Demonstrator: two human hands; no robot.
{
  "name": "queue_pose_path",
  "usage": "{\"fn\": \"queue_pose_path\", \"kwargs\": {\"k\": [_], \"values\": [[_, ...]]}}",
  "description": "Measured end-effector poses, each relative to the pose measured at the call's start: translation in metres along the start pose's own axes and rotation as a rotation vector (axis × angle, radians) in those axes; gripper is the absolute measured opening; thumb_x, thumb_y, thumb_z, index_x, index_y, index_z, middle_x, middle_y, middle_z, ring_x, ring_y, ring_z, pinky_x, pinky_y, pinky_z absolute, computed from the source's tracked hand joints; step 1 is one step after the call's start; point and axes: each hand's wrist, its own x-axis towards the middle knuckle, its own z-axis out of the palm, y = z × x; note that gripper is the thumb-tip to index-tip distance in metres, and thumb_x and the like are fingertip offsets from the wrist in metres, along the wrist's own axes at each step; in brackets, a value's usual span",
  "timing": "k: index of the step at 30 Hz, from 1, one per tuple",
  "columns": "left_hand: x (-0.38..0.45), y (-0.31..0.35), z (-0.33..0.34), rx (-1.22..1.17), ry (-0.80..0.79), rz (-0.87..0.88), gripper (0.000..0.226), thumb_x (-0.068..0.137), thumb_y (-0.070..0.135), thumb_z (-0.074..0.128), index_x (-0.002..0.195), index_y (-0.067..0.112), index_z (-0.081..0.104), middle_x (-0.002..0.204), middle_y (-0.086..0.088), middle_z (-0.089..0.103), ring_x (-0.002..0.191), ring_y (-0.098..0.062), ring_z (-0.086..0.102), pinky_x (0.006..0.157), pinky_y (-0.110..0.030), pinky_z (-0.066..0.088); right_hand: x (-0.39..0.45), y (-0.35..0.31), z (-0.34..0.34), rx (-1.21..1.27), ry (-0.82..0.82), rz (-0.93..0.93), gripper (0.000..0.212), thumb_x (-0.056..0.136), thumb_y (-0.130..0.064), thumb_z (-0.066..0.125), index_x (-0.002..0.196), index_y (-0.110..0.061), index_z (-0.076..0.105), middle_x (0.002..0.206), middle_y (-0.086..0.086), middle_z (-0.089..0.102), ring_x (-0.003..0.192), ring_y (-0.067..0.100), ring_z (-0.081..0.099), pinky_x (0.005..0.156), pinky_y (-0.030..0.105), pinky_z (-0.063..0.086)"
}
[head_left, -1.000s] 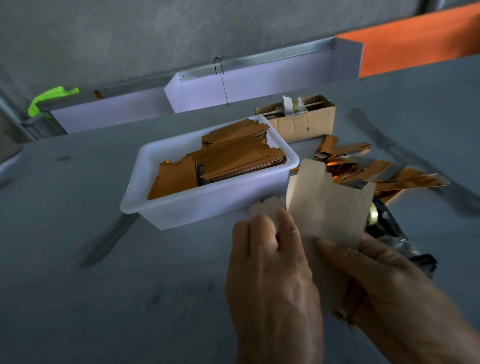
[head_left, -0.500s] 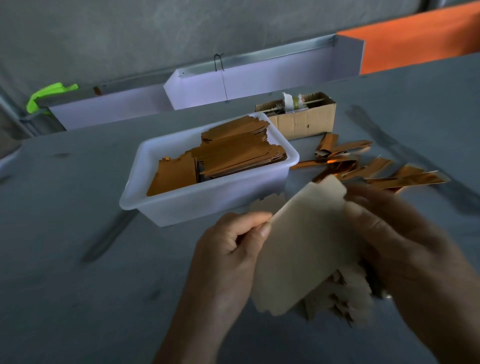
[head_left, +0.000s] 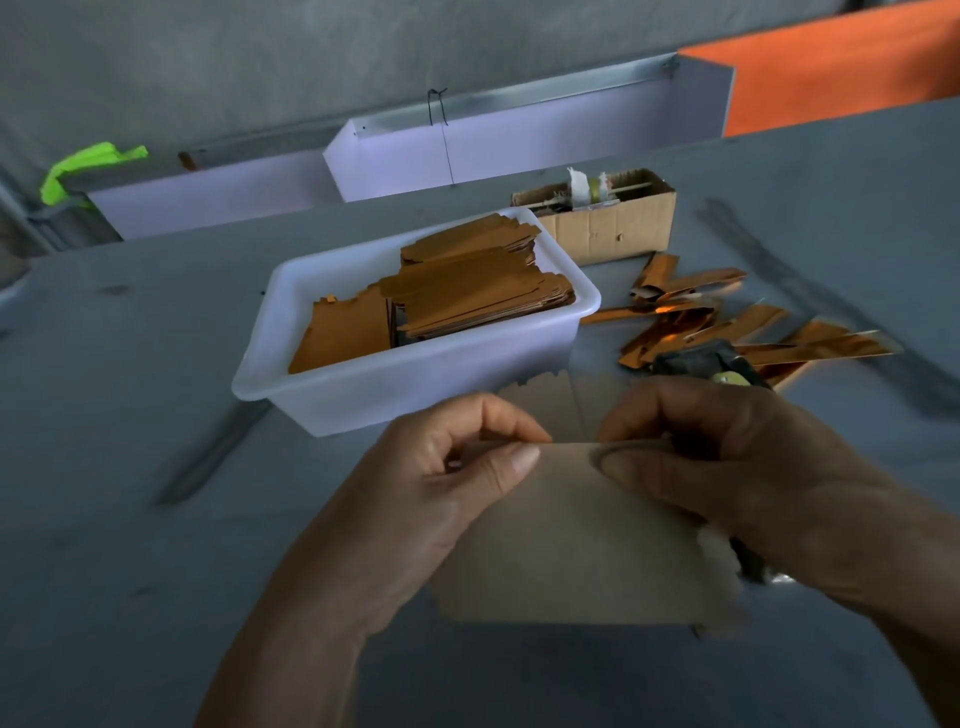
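Both hands hold one tan card (head_left: 571, 545) above the surface (head_left: 130, 415), just on the near side of the tub (head_left: 415, 384). The left hand (head_left: 431, 483) pinches its top edge between thumb and forefinger. The right hand (head_left: 727, 467) grips the same edge, thumb flat on the near face and fingers curled out of sight behind. Both forearms run off the bottom of the frame. The grey surface is cut off on every side. Along its far edge lies a long white trough (head_left: 519, 145), its inside hidden. The white tub holds stacked orange-brown sheets (head_left: 467, 291), and its near wall is partly covered by the card's rear flap. A brown box (head_left: 623, 228) stands behind the tub; its contents are too small to name. Shiny copper strips (head_left: 769, 332) lie scattered to the right. The card's lower right corner is blurred and ragged. A dark object (head_left: 696, 361) shows only partly above the right hand, so I cannot tell what it is.
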Motion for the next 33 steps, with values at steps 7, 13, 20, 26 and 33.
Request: {"fn": "queue_pose_path", "kwargs": {"k": [7, 13, 20, 26, 33], "values": [[0.003, 0.002, 0.001, -0.095, 0.005, -0.006, 0.013, 0.077, 0.033, 0.064, 0.084, 0.037, 0.074, 0.079, 0.011, 0.07, 0.075, 0.0, 0.063, 0.069, -0.022, 0.047, -0.002, 0.001, -0.001, 0.234, -0.012, -0.025, 0.012, 0.074, -0.04, 0.063, 0.082, -0.035, 0.071, 0.081, -0.009, 0.071, 0.071, -0.002, 0.062, 0.059, 0.01, 0.046], [0.012, 0.009, 0.003, 0.076, -0.081, 0.132, 0.012, 0.088, 0.023, 0.063, 0.091, 0.031, 0.072, 0.086, 0.009, 0.072, 0.084, -0.004, 0.067, 0.075, -0.016, 0.051, 0.006, -0.002, -0.01, 0.112, -0.177, 0.093, 0.027, 0.068, -0.056, 0.06, 0.082, -0.035, 0.068, 0.087, 0.015, 0.063, 0.084, 0.034, 0.061, 0.071, 0.051, 0.05], [0.008, -0.002, 0.011, -0.377, 0.238, -0.186, 0.043, 0.061, 0.035, 0.084, 0.1, 0.023, 0.07, 0.093, 0.001, 0.076, 0.091, -0.018, 0.071, 0.073, -0.029, 0.057, 0.0, -0.002, 0.004, 0.228, 0.162, 0.165, 0.023, 0.069, -0.05, 0.059, 0.084, -0.034, 0.066, 0.069, -0.009, 0.066, 0.059, -0.002, 0.057, 0.058, 0.022, 0.039], [0.001, 0.007, 0.064, -1.007, 0.463, -0.276, 0.04, 0.058, 0.015, 0.073, 0.097, 0.008, 0.073, 0.092, -0.009, 0.076, 0.075, -0.015, 0.072, 0.059, -0.021, 0.056, -0.007, 0.001, 0.038, 0.462, 0.422, 0.273, 0.007, 0.082, -0.028, 0.063, 0.08, -0.022, 0.066, 0.066, -0.008, 0.061, 0.062, 0.005, 0.051, 0.061, 0.032, 0.04], [0.005, 0.012, 0.08, -0.891, 0.63, -0.244, 0.033, 0.055, 0.024, 0.076, 0.085, 0.009, 0.076, 0.081, -0.011, 0.076, 0.069, -0.021, 0.072, 0.056, -0.026, 0.056, -0.013, -0.003, 0.053, 0.704, 0.523, 0.297, 0.003, 0.081, -0.022, 0.065, 0.078, -0.023, 0.066, 0.072, 0.0, 0.066, 0.072, 0.022, 0.056, 0.066, 0.042, 0.044]]}}
